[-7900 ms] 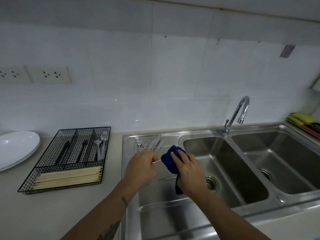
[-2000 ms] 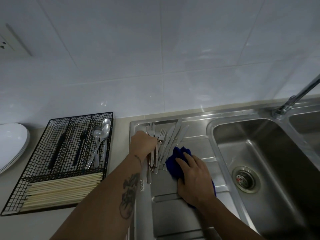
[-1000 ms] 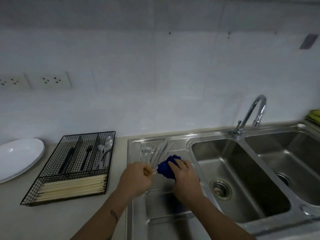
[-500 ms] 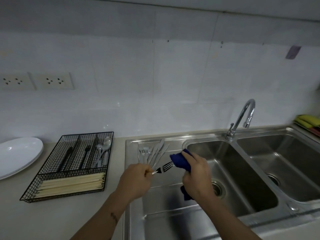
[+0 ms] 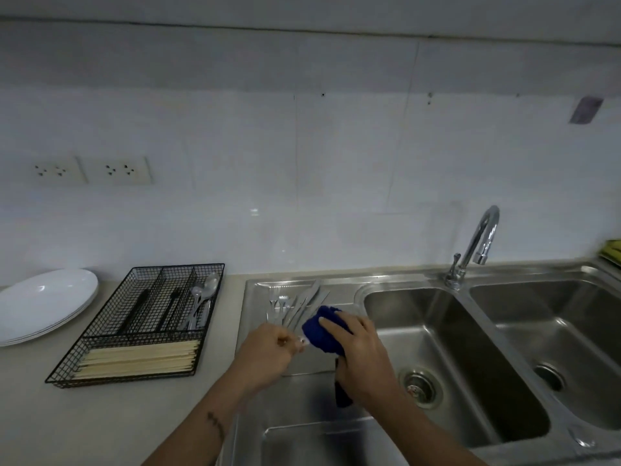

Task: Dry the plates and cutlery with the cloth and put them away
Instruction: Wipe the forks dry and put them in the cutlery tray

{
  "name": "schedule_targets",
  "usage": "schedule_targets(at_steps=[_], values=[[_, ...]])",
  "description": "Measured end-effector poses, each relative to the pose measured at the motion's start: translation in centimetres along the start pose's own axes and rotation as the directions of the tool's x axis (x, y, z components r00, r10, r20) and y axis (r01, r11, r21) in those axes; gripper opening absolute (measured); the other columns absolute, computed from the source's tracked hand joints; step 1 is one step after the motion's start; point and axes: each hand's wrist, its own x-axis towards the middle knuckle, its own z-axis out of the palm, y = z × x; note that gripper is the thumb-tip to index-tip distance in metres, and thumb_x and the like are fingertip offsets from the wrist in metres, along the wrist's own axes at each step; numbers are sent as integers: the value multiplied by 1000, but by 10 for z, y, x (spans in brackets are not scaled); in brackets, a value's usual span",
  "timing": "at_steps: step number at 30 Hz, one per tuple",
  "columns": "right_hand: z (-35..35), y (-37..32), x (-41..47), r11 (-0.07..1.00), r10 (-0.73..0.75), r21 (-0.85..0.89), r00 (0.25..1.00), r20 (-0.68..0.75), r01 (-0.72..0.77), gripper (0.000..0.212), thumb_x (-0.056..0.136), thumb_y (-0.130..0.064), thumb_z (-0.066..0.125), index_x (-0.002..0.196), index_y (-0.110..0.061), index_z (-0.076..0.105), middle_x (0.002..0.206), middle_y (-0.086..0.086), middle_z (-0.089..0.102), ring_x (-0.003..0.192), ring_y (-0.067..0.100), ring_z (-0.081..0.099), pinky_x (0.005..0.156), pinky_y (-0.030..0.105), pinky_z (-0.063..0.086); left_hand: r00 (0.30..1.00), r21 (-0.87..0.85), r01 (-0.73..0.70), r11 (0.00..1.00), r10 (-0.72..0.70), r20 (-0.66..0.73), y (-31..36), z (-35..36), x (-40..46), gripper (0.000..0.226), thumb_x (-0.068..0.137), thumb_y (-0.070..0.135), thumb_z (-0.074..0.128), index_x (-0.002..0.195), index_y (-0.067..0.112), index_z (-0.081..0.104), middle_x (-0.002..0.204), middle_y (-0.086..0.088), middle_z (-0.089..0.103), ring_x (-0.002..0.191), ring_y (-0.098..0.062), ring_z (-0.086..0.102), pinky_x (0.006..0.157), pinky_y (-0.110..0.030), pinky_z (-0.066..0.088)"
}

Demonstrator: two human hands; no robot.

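My left hand (image 5: 265,353) grips the handle of a fork (image 5: 301,340) over the steel draining board (image 5: 255,297). My right hand (image 5: 361,354) holds a dark blue cloth (image 5: 321,329) wrapped around the fork's head, so the tines are hidden. Behind my hands, several forks and knives (image 5: 295,306) lie on the draining board. A black wire cutlery tray (image 5: 111,334) on the counter to the left holds spoons, dark-handled pieces and pale chopsticks. White plates (image 5: 40,302) are stacked at the far left.
A double steel sink (image 5: 470,415) fills the right side, with a chrome tap (image 5: 477,243) at its back edge. Yellow and green sponges (image 5: 613,250) sit at the far right. Wall sockets (image 5: 94,169) are above the counter on the left.
Half a second ago the fork's tines stuck out bare between my hands; now the cloth covers them and my right hand has closed in toward my left.
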Motion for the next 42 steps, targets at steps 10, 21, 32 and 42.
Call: schedule_targets(at_steps=[10,21,32,42], values=[[-17,55,9,914,250,328,968,8,-239,50,68,14,57,105,-19,69,92,-1,64,82,13,57,72,13,40,965,-186,165,969,-197,-171,29,43,14,15,92,16,64,79,18,68,72,1,64,68,-10,57,60,-18,42],[11,20,6,998,-8,66,991,137,-1,85,58,-9,74,138,-21,47,134,5,51,114,27,48,92,39,47,827,-811,230,538,-547,-128,49,37,29,14,86,-12,53,79,-6,64,69,-22,70,74,-34,68,77,-42,58],[19,-24,25,994,-8,-112,1000,26,10,76,55,-15,82,125,-25,55,116,2,61,103,25,55,84,41,50,894,-918,229,325,-442,67,10,-13,22,17,89,-11,48,91,1,60,85,-19,64,78,-29,65,61,-32,57],[23,-77,36,973,166,-125,966,-196,-193,67,59,-2,78,123,-15,62,115,5,64,100,26,56,85,41,51,966,-861,138,489,-259,9,-39,-42,27,10,91,1,62,97,-6,68,91,-22,75,81,-28,75,71,-31,58]])
